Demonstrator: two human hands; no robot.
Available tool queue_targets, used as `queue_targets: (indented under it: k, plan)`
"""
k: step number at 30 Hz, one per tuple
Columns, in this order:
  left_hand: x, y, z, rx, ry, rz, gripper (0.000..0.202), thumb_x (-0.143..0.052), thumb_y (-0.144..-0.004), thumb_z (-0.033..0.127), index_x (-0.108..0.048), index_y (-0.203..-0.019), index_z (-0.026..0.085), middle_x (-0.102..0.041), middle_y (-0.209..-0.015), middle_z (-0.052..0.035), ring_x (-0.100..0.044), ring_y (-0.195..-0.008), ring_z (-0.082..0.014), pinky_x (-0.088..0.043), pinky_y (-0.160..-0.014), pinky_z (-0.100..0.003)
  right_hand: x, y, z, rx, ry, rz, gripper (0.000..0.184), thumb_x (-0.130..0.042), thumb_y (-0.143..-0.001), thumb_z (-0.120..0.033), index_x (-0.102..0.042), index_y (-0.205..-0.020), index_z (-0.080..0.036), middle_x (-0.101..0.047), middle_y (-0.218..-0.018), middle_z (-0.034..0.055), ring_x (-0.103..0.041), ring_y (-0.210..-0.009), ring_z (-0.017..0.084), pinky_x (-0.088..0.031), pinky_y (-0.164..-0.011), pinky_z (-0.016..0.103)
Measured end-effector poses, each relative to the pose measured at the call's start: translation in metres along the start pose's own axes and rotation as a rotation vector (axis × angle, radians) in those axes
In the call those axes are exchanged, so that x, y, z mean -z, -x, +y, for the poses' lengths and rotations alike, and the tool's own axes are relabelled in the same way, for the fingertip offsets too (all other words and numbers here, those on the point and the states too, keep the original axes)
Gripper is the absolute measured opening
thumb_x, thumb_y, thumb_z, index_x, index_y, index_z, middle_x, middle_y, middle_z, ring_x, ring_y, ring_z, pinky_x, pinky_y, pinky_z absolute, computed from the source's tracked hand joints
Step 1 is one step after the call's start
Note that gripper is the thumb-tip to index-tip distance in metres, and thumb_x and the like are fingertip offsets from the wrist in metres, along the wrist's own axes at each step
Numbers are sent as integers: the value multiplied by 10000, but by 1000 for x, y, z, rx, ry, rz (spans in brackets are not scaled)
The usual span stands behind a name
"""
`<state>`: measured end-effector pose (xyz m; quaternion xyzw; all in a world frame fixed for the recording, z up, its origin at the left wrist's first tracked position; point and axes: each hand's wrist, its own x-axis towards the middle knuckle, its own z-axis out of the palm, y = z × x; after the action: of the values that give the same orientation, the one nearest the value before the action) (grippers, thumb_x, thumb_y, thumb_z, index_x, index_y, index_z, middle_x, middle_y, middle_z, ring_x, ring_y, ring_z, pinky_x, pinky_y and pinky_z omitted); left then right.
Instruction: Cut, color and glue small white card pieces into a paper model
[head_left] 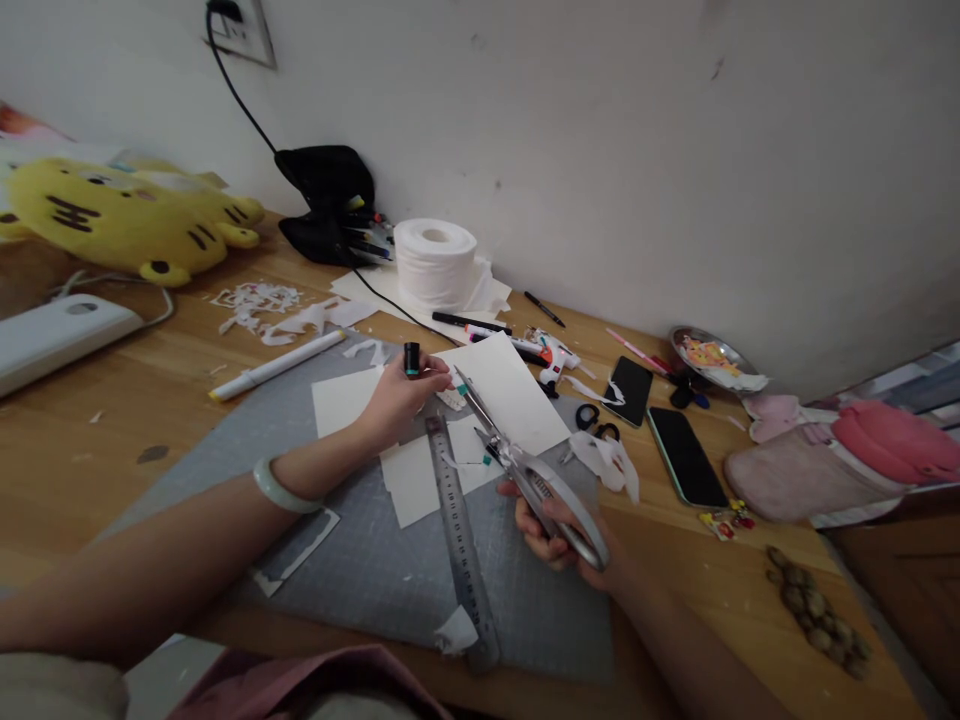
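My right hand (551,530) is wrapped round the handles of large silver scissors (517,465), whose blades stand apart and point up and left. Close by the blade tips, my left hand (405,400) pinches a small white paper piece (451,398) with teal on it. A black-capped marker (412,358) with a teal ring pokes up from that same hand; its lower part is hidden. Beneath both hands lie white sheets (517,390) and a clear ruler (454,510) on a grey cutting mat (345,590).
A white paper roll (435,265) stands near the wall, beside a black pen pouch (326,205). Two phones (686,455) and black-handled scissors (598,422) lie to the right. Paper scraps (259,305), a white marker (277,365) and a yellow plush toy (127,215) are left.
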<state>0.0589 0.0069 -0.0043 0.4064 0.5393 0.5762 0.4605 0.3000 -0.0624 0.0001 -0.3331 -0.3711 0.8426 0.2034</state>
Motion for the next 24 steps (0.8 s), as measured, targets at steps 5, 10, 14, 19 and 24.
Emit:
queue_targets:
  k: [5,10,14,19,24]
  plan:
    - [1,1,1,1,-37,-49,215,-692,-605,228,-552,-757,169,-536,-605,35,-551,-560,-117,-419,-525,-235,1,0,0,-25,-14,23,519,-776,-602,-485,-615,-985,-174,-475,-642,-53,-263,-395,6,-93,-346,148]
    - [2,1,-2,-45,-39,-60,236,-701,-604,239,-541,-763,170,-607,-723,7,-605,-641,-139,-480,-602,-258,0,0,-1,-10,-4,3,537,-776,-602,-496,-617,-999,-171,-466,-648,-55,-260,-399,5,-95,-345,145]
    - [3,0,-7,-67,-39,-68,261,-713,-598,245,-519,-757,172,-618,-791,1,-614,-662,-135,-496,-641,-269,-2,1,-1,-2,33,16,583,-757,-620,-497,-600,-1081,-178,-460,-652,-58,-252,-401,10,-93,-339,150]
    - [2,0,-7,-65,-31,-68,246,-704,-611,236,-529,-770,169,-610,-785,3,-608,-661,-131,-497,-663,-280,-2,0,-1,-12,46,36,573,-761,-619,-487,-590,-1070,-177,-451,-646,-63,-243,-396,7,-84,-338,152]
    - [2,1,-6,-53,-18,-66,244,-699,-600,230,-538,-772,166,-606,-750,2,-604,-685,-148,-489,-665,-290,0,-2,0,-42,64,42,548,-779,-600,-512,-592,-989,-175,-454,-643,-67,-255,-383,0,-88,-330,147]
